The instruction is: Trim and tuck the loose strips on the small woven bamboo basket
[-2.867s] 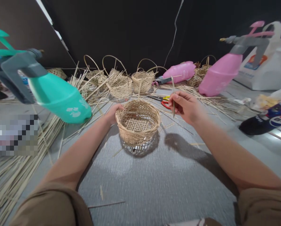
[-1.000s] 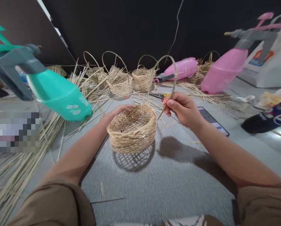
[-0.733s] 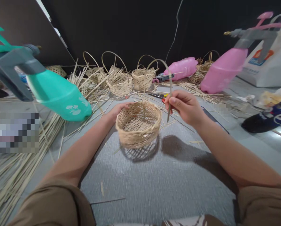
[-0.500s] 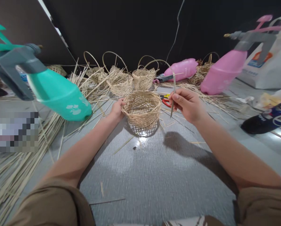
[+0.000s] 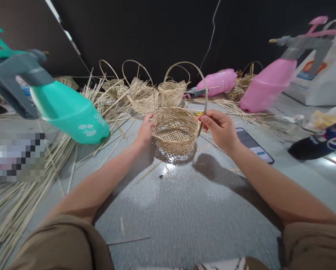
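Note:
A woven bamboo basket (image 5: 176, 140) stands in front of me, its lattice bottom showing through the open top. My left hand (image 5: 146, 130) grips its left rim, fingers partly hidden behind the wall. Between the thumb and fingers of my right hand (image 5: 217, 128) is the end of a bamboo strip (image 5: 206, 90), close against the basket's right rim. The strip arches over the basket like a handle and comes down at the far rim; whether it is fastened there I cannot tell.
Several woven baskets (image 5: 143, 98) line the back wall. A teal spray bottle (image 5: 72, 116) leans at left above loose bamboo strips (image 5: 41, 183). Pink spray bottles (image 5: 269, 84), (image 5: 220, 82) lie right and behind. A phone (image 5: 254, 144) and cola bottle (image 5: 320, 142) rest at right.
My right hand has brought the strip's end down and left to the basket's rim. The basket has shifted slightly right and tilted toward me. A phone now shows beside my right wrist.

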{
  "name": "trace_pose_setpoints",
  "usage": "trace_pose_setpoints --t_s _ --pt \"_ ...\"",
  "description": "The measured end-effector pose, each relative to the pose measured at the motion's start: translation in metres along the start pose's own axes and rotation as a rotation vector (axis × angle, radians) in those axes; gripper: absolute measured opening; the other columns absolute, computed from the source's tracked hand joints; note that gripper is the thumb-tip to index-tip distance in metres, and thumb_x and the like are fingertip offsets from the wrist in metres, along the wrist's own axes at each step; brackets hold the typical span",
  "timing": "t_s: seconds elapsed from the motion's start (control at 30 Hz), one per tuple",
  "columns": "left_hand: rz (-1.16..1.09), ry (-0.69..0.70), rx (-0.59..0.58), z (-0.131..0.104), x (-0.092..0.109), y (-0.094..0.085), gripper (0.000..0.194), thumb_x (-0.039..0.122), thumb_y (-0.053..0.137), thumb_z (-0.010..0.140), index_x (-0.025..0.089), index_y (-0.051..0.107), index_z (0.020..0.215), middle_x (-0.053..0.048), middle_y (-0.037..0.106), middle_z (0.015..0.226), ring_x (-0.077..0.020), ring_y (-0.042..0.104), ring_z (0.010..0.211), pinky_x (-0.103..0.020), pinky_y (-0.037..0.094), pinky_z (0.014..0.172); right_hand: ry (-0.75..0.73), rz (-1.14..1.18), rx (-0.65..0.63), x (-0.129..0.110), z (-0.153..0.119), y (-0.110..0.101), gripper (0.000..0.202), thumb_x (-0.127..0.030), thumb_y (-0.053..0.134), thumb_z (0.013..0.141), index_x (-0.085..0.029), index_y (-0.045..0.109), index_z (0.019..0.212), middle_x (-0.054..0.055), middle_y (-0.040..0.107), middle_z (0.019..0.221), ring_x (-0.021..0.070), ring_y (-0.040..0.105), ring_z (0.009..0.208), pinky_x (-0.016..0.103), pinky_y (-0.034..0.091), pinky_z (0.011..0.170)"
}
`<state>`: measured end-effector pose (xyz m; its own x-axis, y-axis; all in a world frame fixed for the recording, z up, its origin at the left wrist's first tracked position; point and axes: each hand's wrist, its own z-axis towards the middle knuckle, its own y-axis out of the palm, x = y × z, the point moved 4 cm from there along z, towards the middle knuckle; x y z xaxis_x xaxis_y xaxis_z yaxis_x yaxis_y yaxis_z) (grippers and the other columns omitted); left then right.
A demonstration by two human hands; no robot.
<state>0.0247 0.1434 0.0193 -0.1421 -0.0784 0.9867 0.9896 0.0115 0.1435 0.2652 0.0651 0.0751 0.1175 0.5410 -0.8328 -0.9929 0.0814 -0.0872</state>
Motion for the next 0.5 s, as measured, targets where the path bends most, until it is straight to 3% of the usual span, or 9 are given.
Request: trace_pose_setpoints --t_s 0.1,0.23,0.37,0.5 --pt "-0.026 -0.061 -0.082 0.004 0.001 0.002 0.05 0.013 0.056 0.061 0.023 0.066 0.108 -0.002 0.067 0.123 -0.0273 0.055 0.124 -0.035 0.047 0.103 0.014 -0.111 0.061 0.005 0.008 -0.015 0.022 -0.043 0.07 0.087 -0.022 0.074 0.083 -0.001 0.059 0.066 0.0112 0.048 0.058 0.027 0.038 0.054" --pt "-0.045 -0.174 -0.21 0.01 0.005 -0.001 0.054 0.014 0.06 0.058 0.018 0.068 0.111 -0.005 0.072 0.108 -0.0237 0.065 0.098 -0.034 0.052 0.089 0.089 -0.198 0.045 0.012 0.016 -0.025 0.018 -0.037 0.068 0.086 -0.02 0.074 0.084 -0.001 0.06 0.067 0.0107 0.044 0.056 0.026 0.034 0.052" --pt "-0.054 -0.25 -0.304 0.013 0.01 -0.007 0.057 0.013 0.067 0.059 0.019 0.065 0.115 -0.002 0.072 0.095 -0.019 0.065 0.077 -0.032 0.052 0.077 0.127 -0.11 -0.024 0.017 0.012 -0.014 0.021 -0.041 0.067 0.087 -0.02 0.071 0.083 0.001 0.065 0.073 0.0122 0.053 0.064 0.027 0.042 0.06" --pt "-0.08 -0.252 -0.368 0.012 0.013 -0.007 0.053 0.016 0.071 0.06 0.019 0.063 0.112 -0.001 0.072 0.094 -0.0181 0.066 0.078 -0.03 0.051 0.076 0.093 0.03 -0.12 0.018 0.0 0.009 0.031 -0.051 0.064 0.089 -0.021 0.067 0.085 0.005 0.072 0.106 0.0153 0.06 0.09 0.03 0.048 0.079"
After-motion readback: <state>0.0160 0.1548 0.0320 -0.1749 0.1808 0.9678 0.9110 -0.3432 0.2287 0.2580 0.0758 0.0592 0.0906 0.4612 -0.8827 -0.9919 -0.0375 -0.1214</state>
